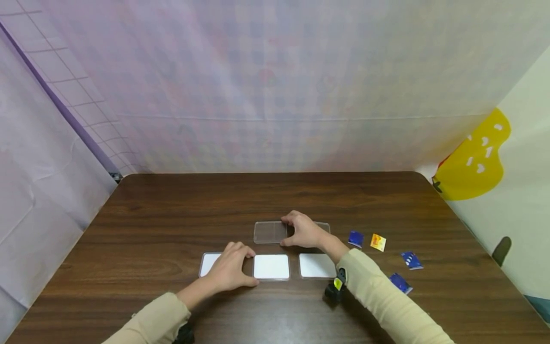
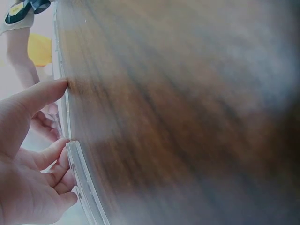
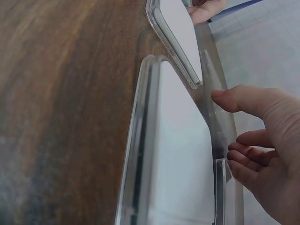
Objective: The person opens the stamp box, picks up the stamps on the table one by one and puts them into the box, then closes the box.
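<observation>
Near row: on the dark brown wood-grain table lies a flat rectangular white case with clear plastic rim, the middle case; a similar left case is at its 9 o'clock, a similar right case at its 3 o'clock.
Far row: a flat transparent plastic case, the left clear case, lies at 12 o'clock of the middle case; the right clear case is at 2 o'clock.
Toward 2 and 3 o'clock: a small dark blue packet, a yellow-orange packet, a white-marked blue packet and a nearer blue packet.
In the way: the right arm's cream sleeve passes between the right case and the nearer blue packet.
Left grip: the left hand reaches over the left case; thumb and fingers are apart, their tips at the middle case's left corners. I cannot tell if they press it.
Right grip: the right hand pinches the left clear case's right end between thumb and finger.
Hidden: hands cover parts of the left case and right clear case. In the left wrist view, the table is blurred.
</observation>
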`<action>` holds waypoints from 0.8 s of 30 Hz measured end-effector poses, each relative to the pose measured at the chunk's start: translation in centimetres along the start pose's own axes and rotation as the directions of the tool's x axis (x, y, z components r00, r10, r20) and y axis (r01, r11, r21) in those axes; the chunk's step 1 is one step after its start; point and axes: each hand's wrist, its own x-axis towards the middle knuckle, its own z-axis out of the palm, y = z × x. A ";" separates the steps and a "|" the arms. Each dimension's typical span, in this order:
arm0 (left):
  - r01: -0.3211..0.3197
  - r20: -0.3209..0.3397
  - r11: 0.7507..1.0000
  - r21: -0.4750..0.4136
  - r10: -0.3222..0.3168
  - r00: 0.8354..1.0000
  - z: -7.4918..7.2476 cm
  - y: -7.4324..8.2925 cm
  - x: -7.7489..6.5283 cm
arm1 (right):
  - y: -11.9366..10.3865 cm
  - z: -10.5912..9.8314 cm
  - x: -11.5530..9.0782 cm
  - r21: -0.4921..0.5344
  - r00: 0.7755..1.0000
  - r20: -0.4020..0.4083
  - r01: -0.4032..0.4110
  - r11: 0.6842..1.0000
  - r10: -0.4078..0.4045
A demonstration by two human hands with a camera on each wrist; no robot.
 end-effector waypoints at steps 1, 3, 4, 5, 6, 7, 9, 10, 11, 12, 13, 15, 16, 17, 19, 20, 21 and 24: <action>0.000 0.000 1.000 0.000 0.000 1.000 0.0 0.0 0.0 | 0.0 0.0 0.0 0.002 1.000 -0.001 0.001 1.000 -0.001; -0.002 -0.001 1.000 0.002 0.002 1.000 0.0 0.1 0.0 | -0.1 -0.1 -0.2 0.017 1.000 -0.005 0.000 1.000 0.000; -0.002 0.000 1.000 0.002 0.002 1.000 0.0 0.1 0.0 | -0.1 -0.2 -0.3 0.027 1.000 -0.008 -0.001 1.000 0.001; -0.004 -0.001 1.000 0.002 0.004 1.000 -0.1 0.1 0.0 | -0.1 -0.3 -0.3 0.037 1.000 -0.011 -0.003 0.999 0.004; -0.004 0.000 1.000 0.004 0.004 1.000 -0.1 0.1 0.0 | -0.1 -0.3 -0.4 0.048 1.000 -0.014 -0.005 0.999 0.006; -0.004 0.004 1.000 0.004 0.004 1.000 -0.2 0.1 0.1 | -0.2 -0.4 -0.5 0.057 1.000 -0.017 -0.006 0.998 0.007; -0.006 0.016 1.000 0.002 0.006 1.000 -0.3 0.0 0.1 | -0.3 -0.5 -0.6 0.079 1.000 -0.020 -0.007 0.997 0.008; -0.007 0.021 1.000 0.000 0.007 1.000 -0.4 0.0 0.1 | -0.4 -0.5 -0.7 0.088 1.000 -0.020 -0.005 0.996 0.006; -0.009 0.028 1.000 -0.002 0.009 1.000 -0.6 -0.1 0.1 | -0.5 -0.5 -0.8 0.099 1.000 -0.020 -0.003 0.995 0.005; -0.011 0.039 1.000 -0.004 0.011 0.999 -0.8 -0.1 0.1 | -0.6 -0.6 -0.8 0.108 1.000 -0.020 0.000 0.994 0.002; -0.015 0.044 1.000 -0.009 0.016 0.999 -0.9 -0.2 0.1 | -0.7 -0.6 -0.9 0.114 1.000 -0.022 0.008 0.993 -0.005; -0.023 0.042 0.999 -0.024 0.024 0.999 -1.3 -0.5 0.0 | -1.1 -0.6 -1.0 0.121 0.999 -0.026 0.027 0.992 -0.024; -0.027 0.036 0.999 -0.032 0.028 0.999 -1.5 -0.7 0.0 | -1.2 -0.5 -1.1 0.127 0.999 -0.030 0.037 0.991 -0.033; -0.029 0.032 0.999 -0.039 0.030 0.999 -1.8 -0.9 -0.2 | -1.4 -0.5 -1.1 0.135 0.999 -0.034 0.047 0.990 -0.043; -0.031 0.014 0.998 -0.046 0.032 0.999 -2.2 -1.3 -0.4 | -1.9 -0.4 -1.3 0.146 0.997 -0.035 0.067 0.987 -0.063; -0.028 0.002 0.998 -0.047 0.028 1.000 -2.4 -1.6 -0.6 | -2.1 -0.3 -1.3 0.154 0.997 -0.033 0.076 0.985 -0.071; -0.022 -0.006 0.999 -0.046 0.022 1.000 -2.6 -1.8 -0.8 | -2.3 -0.2 -1.4 0.167 0.997 -0.030 0.080 0.983 -0.076; 0.000 -0.025 0.999 -0.032 -0.001 1.000 -3.3 -2.6 -1.4 | -3.1 0.2 -1.6 0.211 0.997 -0.023 0.080 0.974 -0.077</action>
